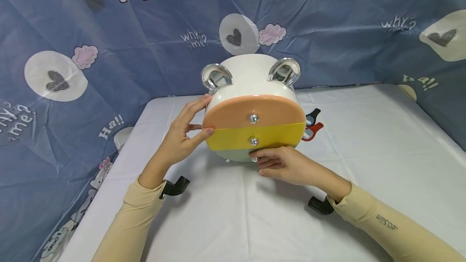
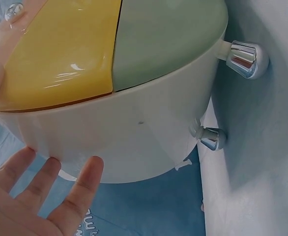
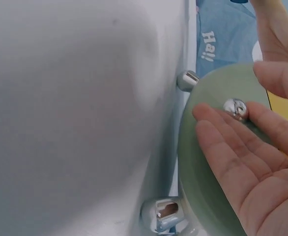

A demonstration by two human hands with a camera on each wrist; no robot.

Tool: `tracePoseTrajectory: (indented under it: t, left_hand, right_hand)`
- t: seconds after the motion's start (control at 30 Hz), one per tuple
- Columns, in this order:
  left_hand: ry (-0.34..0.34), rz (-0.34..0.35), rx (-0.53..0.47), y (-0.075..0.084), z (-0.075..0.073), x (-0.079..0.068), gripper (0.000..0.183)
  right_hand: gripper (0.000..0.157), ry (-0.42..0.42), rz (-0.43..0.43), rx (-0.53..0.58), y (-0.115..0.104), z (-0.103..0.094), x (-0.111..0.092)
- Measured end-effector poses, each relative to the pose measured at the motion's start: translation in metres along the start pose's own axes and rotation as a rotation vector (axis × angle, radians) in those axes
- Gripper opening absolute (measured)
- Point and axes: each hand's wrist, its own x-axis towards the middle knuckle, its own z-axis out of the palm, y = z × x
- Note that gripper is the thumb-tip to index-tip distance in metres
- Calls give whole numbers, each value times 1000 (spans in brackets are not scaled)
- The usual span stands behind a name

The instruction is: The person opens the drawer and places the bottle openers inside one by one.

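A white rounded drawer box with silver ears has an orange drawer, a yellow drawer and a green drawer, each with a silver knob. All three drawers sit closed. My left hand rests against the box's left side, its thumb at the front edge and its other fingers straight along the white wall. At the green drawer, my right hand has its fingers loosely extended around the bottom knob. One fingertip is right at the knob; the thumb side stands apart.
Red scissor-like handles and black ones stick out from behind the box's right side. Short silver feet hold the box above the white-covered table. A blue printed curtain hangs behind.
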Motion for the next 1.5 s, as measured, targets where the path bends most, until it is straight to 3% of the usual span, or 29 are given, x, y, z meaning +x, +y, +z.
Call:
tracePoseTrajectory:
  t: [0.43,0.6,0.73,0.87,1.07,1.23,1.5]
  left_hand:
    - [1,-9,2,2,0,0,81]
    - [2,-11,4,2,0,0,81]
    - [3,-7,8,2,1,0,81]
    - [5,-6,12,1,2,0,81]
    - [6,-6,13,1,1,0,81]
    - [5,-10,19,1,1,1,81]
    - [6,-23,22,3,1,0,81]
  right_hand:
    - [34,155,24,56,0,14,-4]
    - [28,152,121,200,4,17,-5]
    - [38,95,252,363,10,18,-1]
    - [49,90,362,510,12,21,5]
    - [53,126,414,647,9,30,11]
    - [51,177,411,672,7,36,12]
    - [51,169,416,660,-1,43,2]
